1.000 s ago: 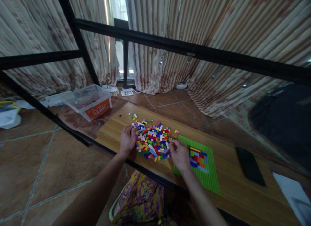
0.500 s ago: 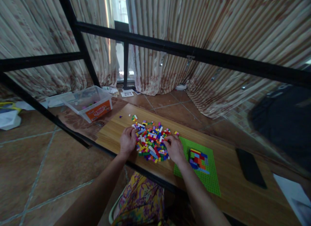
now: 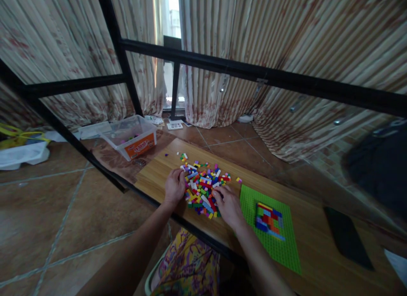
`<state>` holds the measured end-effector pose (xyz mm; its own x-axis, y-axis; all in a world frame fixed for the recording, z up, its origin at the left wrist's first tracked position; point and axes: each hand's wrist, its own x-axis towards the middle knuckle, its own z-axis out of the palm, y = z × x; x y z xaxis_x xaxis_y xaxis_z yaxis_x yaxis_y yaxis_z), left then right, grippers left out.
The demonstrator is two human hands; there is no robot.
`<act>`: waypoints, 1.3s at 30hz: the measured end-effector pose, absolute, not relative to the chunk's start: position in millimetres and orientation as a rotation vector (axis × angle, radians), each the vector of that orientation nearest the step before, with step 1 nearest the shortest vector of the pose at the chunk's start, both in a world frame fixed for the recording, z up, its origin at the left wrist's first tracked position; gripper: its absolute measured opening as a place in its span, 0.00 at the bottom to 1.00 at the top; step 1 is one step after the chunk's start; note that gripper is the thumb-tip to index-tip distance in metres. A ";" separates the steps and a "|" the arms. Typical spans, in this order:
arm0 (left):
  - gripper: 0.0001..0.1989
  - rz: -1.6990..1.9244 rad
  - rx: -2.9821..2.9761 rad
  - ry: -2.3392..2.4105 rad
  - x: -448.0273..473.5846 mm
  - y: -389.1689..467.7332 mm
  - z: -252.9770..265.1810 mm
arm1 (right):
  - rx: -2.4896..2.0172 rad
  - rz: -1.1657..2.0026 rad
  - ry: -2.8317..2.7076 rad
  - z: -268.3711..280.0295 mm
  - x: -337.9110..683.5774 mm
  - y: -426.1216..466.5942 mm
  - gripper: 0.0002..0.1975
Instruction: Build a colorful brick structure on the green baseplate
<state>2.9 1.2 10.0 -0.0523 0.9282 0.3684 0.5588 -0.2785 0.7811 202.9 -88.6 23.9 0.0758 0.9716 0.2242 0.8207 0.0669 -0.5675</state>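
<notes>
Brick pile (image 3: 202, 186) lies on the worktop (image 3: 155, 172) between my curled left grip (image 3: 174, 186) at its left edge and my bent-fingered right grip (image 3: 228, 205), nearer the green baseplate (image 3: 288, 258); whether either pinches a brick, cannot tell.

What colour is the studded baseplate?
The flat, studded plastic baseplate is green, clearest in the head view.

On my distant head feed, the left hand (image 3: 174, 187) sat at one edge of the colourful brick pile (image 3: 202, 186) — the right hand's (image 3: 227, 202) fingers bent over the opposite side. A green baseplate (image 3: 286, 254) bore a brick build (image 3: 270, 219) — all on the wooden table (image 3: 154, 171).
</notes>
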 end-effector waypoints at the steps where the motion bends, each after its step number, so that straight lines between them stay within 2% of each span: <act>1: 0.15 1.268 1.837 1.573 2.8 1.1 10.1 | -1.777 0.337 -1.781 24.0 201.1 -86.3 0.14; 9: 0.14 1.267 1.835 1.559 2.8 1.7 9.9 | -1.874 0.119 -1.788 37.3 200.6 -38.6 0.14; 15: 0.14 1.281 1.822 1.567 3.4 3.6 5.8 | -2.039 0.100 -1.897 43.2 186.0 2.3 0.11; 22: 0.14 1.296 1.818 1.554 2.9 2.9 6.0 | -2.114 0.085 -1.852 39.8 171.5 6.7 0.10; 25: 0.14 1.293 1.816 1.551 2.8 3.0 5.3 | -1.988 0.186 -1.719 41.6 174.2 -6.2 0.12; 33: 0.15 1.294 1.835 1.554 1.4 3.3 5.3 | -1.551 0.832 -0.969 49.0 209.6 -101.0 0.19; 39: 0.16 1.308 1.861 1.534 -0.6 5.0 5.1 | -1.716 0.679 -0.711 49.0 264.0 -191.2 0.20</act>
